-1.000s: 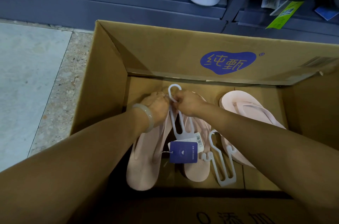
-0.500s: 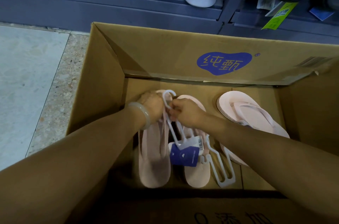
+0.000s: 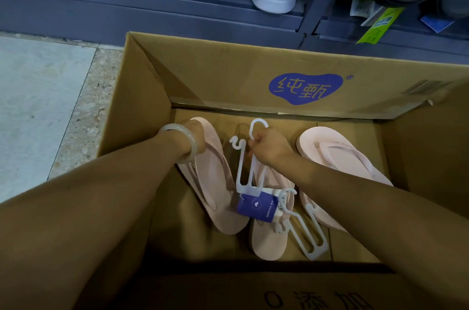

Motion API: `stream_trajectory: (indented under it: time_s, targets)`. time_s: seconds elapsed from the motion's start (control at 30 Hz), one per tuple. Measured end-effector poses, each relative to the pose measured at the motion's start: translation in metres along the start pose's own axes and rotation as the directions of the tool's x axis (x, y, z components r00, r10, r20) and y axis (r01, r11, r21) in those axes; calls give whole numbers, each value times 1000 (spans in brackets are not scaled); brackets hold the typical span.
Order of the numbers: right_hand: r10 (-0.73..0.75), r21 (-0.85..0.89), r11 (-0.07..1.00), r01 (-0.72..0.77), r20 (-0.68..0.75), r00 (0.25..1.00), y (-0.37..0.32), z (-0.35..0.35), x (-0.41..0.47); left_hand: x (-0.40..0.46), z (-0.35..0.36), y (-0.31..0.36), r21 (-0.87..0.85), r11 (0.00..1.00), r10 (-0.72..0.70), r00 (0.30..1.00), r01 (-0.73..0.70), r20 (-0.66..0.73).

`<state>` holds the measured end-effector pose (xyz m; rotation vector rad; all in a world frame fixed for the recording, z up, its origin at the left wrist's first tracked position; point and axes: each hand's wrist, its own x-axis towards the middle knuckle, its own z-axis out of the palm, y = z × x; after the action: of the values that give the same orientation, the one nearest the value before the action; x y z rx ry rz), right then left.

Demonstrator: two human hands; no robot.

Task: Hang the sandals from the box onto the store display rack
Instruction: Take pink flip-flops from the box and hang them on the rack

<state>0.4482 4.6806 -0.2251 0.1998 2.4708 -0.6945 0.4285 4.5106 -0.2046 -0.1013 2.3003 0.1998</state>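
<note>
Three pale pink sandals lie in an open cardboard box. My left hand, a pale bangle on its wrist, grips the left sandal near its toe end; the fingers are hidden behind it. My right hand pinches a white plastic hanger just below its hook. A purple tag hangs at the hanger's lower end, over the middle sandal. A third sandal lies at the right, partly under my right forearm. A second white hanger lies loose on the box floor.
The dark display rack stands right behind the box, with several shoes on its low shelf and a green label hanging at the right. Pale floor tiles lie to the left of the box.
My left hand has pulled the left sandal away to the left, off the hanger. My right hand has kept the hanger, which now stands apart between the two sandals.
</note>
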Motion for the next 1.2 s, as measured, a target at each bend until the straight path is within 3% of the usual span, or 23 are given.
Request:
stream_trajectory:
  time_s: [0.07,0.17,0.23,0.33,0.6,0.8,1.0,1.07,1.2]
  targets:
    - [-25,57,998,25,-3,1000,0,-3,-1,0,-1,0,-78,996,-35,998,39,54]
    - [-129,218,970,107,88,988,-6,-5,-11,-3,-6,6,-331,943,-11,997,36,77]
    - [-186,155,974,163,145,972,-12,-3,-14,-5,-9,14,-397,918,47,996,-11,80]
    - [-194,-26,979,200,162,968,-18,-1,-14,0,-5,18,-390,919,91,994,-60,60]
    - [-102,-151,981,122,137,985,-23,-6,-8,-1,0,11,-363,913,193,981,-187,-19]
    - [-59,-67,995,69,136,989,-21,-5,-4,-3,1,9,-310,911,247,962,-271,-114]
    - [-33,150,989,0,216,976,-17,-14,-7,-7,4,9,-285,907,278,949,-310,-148]
    - [-40,94,995,21,209,977,-17,-15,-6,-8,6,11,-268,906,302,944,-327,-132]
    - [-53,-190,978,85,167,985,-22,-11,-8,-12,11,16,-235,907,330,937,-349,-117]
